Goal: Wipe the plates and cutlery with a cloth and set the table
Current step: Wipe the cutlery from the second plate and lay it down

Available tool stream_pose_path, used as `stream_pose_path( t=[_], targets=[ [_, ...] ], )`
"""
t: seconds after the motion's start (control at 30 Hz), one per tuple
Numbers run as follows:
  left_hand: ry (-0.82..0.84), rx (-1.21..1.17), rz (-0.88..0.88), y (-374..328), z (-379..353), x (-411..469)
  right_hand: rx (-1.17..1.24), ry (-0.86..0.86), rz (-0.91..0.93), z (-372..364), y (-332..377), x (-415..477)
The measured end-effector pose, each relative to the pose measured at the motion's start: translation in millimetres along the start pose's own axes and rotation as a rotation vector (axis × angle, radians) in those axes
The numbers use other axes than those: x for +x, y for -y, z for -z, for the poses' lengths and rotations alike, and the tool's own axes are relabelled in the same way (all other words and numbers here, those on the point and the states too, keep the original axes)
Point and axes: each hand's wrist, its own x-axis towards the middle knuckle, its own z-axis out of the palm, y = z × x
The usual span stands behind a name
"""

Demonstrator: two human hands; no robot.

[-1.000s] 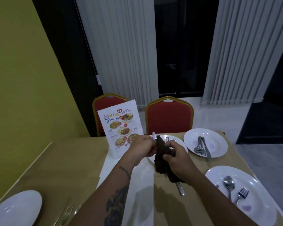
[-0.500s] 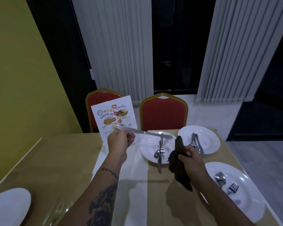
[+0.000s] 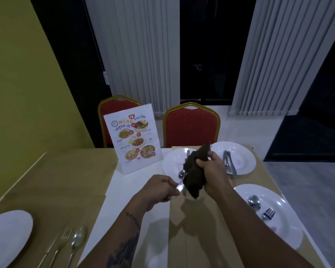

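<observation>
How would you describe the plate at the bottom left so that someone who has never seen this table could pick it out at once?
Start at the yellow wall and drop to the near corner of the table on that side. There lies the plate, cut off by the picture's edge. Unlike the three plates on the far side, it is bare, with its fork and spoon on the table beside it.

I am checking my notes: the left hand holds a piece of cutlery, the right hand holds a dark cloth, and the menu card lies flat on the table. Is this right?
Not quite. The head view shows the menu card standing upright on the table, not lying flat. The rest holds: the left hand holds the cutlery, and the right hand holds the dark cloth.
</observation>
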Motion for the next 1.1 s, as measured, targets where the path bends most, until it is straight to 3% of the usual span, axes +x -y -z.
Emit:
stream_pose_path(
  t=[0.1, 0.23, 0.33, 0.43, 0.5, 0.73, 0.87, 1.0, 1.1],
  targets=[
    [0.075, 0.000, 0.027, 12, 10, -5, -0.123, -0.005, 0.066, -9, 2, 7],
    [0.133, -0.265, 0.069, 25, 23, -9, -0.216, 0.015, 0.128, -33, 4, 14],
    [0.151, -0.619, 0.116, 49, 46, -13, -0.233, 0.066, 0.125, -62, -2, 14],
    [0.178, -1.088, 0.202, 76, 73, -18, -0.257, 0.224, 0.123, -93, -7, 11],
    [0.203, -1.176, 0.203, 95, 93, -19, -0.255, 0.313, 0.106, -121, -17, 8],
    [0.258, -0.956, 0.203, 156, 183, -13, -0.327, 0.394, 0.017, -231, -70, -2],
    [0.127, -0.698, 0.137, 180, 228, 0, -0.380, 0.348, -0.023, -289, -95, 4],
    [-0.104, -0.472, 0.103, 197, 255, 13, -0.392, 0.265, -0.041, -327, -109, 13],
    [-0.253, -0.419, 0.113, 214, 266, 27, -0.363, 0.220, -0.058, -346, -118, 19]
  ],
)
